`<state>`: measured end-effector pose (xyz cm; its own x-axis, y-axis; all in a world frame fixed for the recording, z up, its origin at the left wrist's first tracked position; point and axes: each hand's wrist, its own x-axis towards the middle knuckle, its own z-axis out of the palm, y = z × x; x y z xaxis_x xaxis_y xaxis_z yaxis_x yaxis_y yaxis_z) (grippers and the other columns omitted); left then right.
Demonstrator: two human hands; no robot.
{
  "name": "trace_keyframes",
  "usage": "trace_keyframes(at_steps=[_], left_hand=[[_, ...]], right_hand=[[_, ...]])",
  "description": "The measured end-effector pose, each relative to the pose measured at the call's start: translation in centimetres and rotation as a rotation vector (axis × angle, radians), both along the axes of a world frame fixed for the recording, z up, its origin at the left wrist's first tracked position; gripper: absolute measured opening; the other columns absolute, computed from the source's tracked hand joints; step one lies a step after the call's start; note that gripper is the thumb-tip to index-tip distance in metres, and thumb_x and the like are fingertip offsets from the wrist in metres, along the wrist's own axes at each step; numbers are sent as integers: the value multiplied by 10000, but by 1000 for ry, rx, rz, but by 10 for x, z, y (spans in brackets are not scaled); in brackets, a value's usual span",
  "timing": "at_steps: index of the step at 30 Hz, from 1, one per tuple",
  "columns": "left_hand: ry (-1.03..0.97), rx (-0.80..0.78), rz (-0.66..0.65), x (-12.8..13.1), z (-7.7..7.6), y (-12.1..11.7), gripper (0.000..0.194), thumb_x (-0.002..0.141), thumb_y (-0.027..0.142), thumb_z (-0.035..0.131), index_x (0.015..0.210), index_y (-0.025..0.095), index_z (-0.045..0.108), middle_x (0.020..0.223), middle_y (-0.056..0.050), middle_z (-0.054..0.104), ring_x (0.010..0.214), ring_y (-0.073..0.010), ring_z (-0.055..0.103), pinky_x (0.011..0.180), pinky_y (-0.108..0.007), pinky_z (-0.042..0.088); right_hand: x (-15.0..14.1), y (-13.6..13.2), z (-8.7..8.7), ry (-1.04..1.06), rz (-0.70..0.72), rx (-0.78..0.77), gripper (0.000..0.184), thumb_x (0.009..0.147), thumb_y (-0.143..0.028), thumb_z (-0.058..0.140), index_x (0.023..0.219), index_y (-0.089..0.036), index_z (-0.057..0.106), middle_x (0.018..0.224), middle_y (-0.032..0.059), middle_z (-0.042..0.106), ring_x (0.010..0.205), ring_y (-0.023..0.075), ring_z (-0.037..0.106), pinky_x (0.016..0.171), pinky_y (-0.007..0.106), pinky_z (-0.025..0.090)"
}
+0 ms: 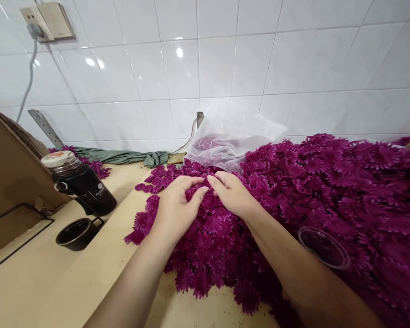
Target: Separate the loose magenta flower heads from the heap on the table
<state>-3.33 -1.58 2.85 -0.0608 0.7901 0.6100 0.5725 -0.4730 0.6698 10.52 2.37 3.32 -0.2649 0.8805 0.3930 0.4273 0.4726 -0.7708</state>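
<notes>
My left hand [177, 200] and my right hand [232, 191] meet tip to tip over a large heap of purple artificial flowers [218, 223]. Thumb and forefinger of each hand close in a pinch on a small purple flower, mostly hidden by the fingertips. Flat purple flower pieces [162, 175] lie just beyond my left hand. Behind the fingers rests a crumpled clear plastic bag [225, 139] with purple showing through it. Close to my right forearm, a round clear plastic lid or dish [324, 248] sits on the heap.
On the left stand a black flask [92, 191] with a white cap and a dark cup [77, 234]. A cardboard box [13, 182] is at the far left. Green cloth [116, 156] lies along the tiled wall [177, 73]. A plug with a grey cable [32, 73] hangs from the socket.
</notes>
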Motion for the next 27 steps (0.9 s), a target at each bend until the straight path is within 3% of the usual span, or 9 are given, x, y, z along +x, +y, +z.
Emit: trace_keyframes(at_steps=[4,8,15,21,24,27], left_hand=[[-74,-83,-76,7,-2,8,196,721,261,608,874,188,707,923,-76,718,876,-214,650,853,-386,493],[-146,-126,-158,6,-2,9,180,710,259,612,841,185,710,900,-68,724,858,-209,653,838,-374,499],[-133,-70,-112,9,2,5,134,696,243,622,791,180,692,840,-54,713,811,-191,641,812,-345,486],[-36,-3,48,6,-4,6,134,734,149,534,711,195,657,798,-29,699,785,-180,624,791,-327,450],[-234,-74,99,1,-6,10,101,693,119,555,654,188,618,693,-1,659,693,-155,592,725,-291,439],[-665,-192,38,0,-5,12,100,641,91,583,592,174,558,574,43,578,571,-104,526,626,-229,423]], right_hand=[[3,4,-1,-13,-72,42,323,838,-300,453,545,-212,347,534,-49,371,525,104,333,524,264,233],[4,4,-1,-36,-43,51,347,831,-350,459,537,-215,335,515,-55,337,512,99,305,509,264,214],[2,-1,0,28,12,86,353,834,-382,425,543,-219,309,533,-52,317,521,99,305,506,260,233],[-5,-8,-2,66,111,-14,251,800,-341,448,595,-205,395,574,-46,368,556,104,351,526,252,278],[-8,-11,-2,80,181,-100,195,748,-295,506,614,-202,400,572,-56,364,547,97,339,518,245,275],[-11,-13,-3,144,251,-151,161,728,-279,526,641,-195,421,608,-56,380,560,93,349,540,246,302]])
